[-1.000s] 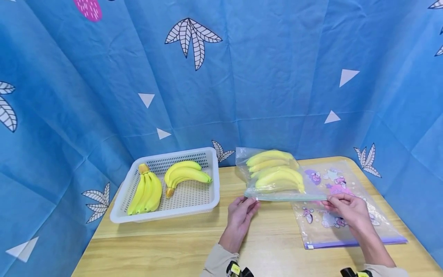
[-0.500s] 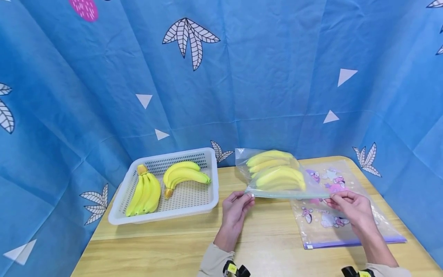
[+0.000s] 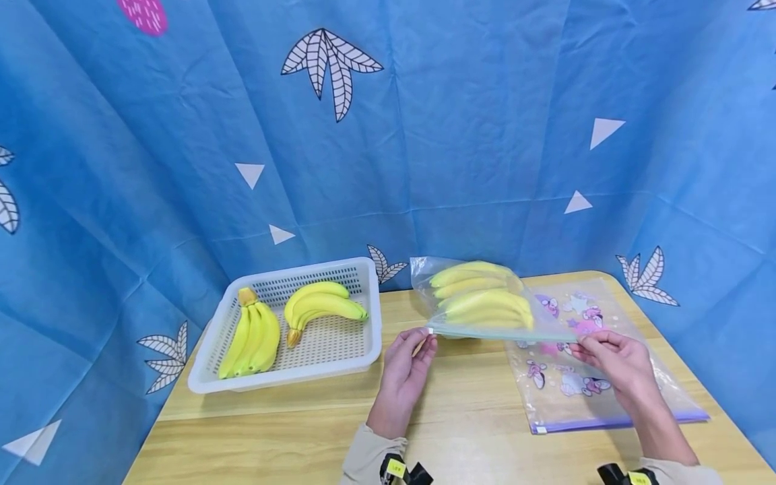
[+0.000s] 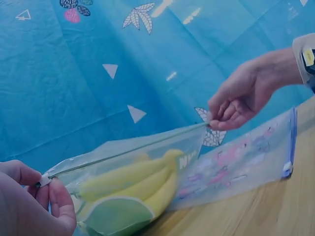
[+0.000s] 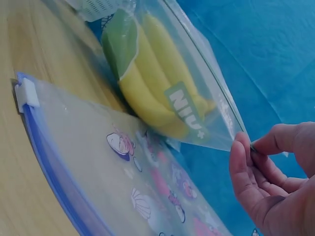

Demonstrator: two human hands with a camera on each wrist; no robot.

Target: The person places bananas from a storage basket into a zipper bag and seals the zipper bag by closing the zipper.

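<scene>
A clear zip bag with a pale green zip strip lies at the back right of the table, yellow bananas inside it. My left hand pinches the strip's left end at a small white slider. At the opposite end, my right hand pinches the corner between thumb and fingers. The strip is stretched nearly straight between both hands, raised above the table in the left wrist view. White lettering and a green printed patch show on the bag in the right wrist view.
A white perforated basket on the left holds two banana bunches. Under my right hand lies a flat clear bag with pink and purple prints and a purple zip. Blue patterned cloth hangs behind the wooden table.
My left hand has moved a little left and up with the slider end of the strip. The strip has risen slightly and looks tauter. The right hand has barely shifted.
</scene>
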